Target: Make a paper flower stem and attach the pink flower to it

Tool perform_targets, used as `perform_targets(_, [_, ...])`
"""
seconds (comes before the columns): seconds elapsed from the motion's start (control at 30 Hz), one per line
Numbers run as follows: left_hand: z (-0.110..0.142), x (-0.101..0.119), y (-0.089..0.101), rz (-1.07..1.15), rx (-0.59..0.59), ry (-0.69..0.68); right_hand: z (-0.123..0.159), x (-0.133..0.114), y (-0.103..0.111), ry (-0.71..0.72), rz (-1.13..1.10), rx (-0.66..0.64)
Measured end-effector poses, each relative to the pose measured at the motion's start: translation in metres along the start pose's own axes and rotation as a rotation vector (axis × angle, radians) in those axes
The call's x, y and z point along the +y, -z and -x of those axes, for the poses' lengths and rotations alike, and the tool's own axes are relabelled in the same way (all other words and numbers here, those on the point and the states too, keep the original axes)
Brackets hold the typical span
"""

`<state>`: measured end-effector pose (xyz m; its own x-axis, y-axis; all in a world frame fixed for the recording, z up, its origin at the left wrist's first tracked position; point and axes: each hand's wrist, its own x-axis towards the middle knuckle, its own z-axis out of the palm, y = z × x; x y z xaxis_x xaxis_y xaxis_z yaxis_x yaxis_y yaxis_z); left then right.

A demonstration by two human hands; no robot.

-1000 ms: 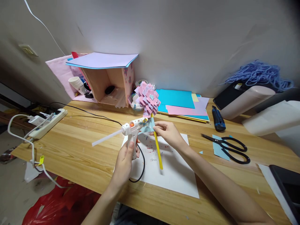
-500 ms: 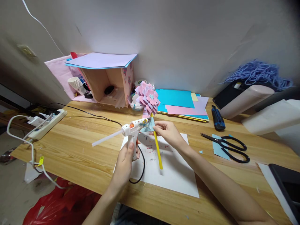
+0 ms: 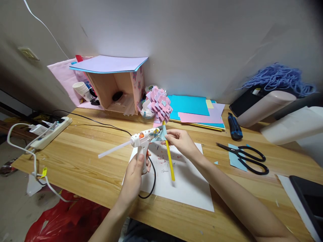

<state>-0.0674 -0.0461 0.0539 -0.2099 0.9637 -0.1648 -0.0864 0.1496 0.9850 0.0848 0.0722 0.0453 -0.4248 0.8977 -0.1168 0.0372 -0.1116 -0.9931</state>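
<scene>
My left hand [image 3: 135,171] is wrapped around the grip of a white hot glue gun [image 3: 142,139], whose glue stick juts out to the left. The gun's nozzle touches a small light-blue paper piece [image 3: 159,135] at the yellow stem [image 3: 169,158] of a pink and lilac paper flower [image 3: 159,104]. My right hand [image 3: 181,143] pinches that stem and the blue piece just below the flower head. Both hands hover over a white sheet [image 3: 186,185] speckled with scraps.
Black scissors [image 3: 246,156] lie on a blue scrap at the right, near a blue utility knife [image 3: 234,127]. Coloured paper sheets [image 3: 195,111] are stacked at the back. An open box [image 3: 114,84] and paper cups [image 3: 82,90] stand back left. A power strip [image 3: 49,131] sits at the left edge.
The flower head has turned slightly in my right hand. Both hands and the glue gun stay almost where they were.
</scene>
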Motion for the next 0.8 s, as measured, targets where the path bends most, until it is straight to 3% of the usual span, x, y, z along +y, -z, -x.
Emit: perform_targets(0.8, [0.0054,-0.0038,-0.0013,0.026,-0.022,0.014,0.0001,-0.0037,0.0015,0.014,-0.005,0.026])
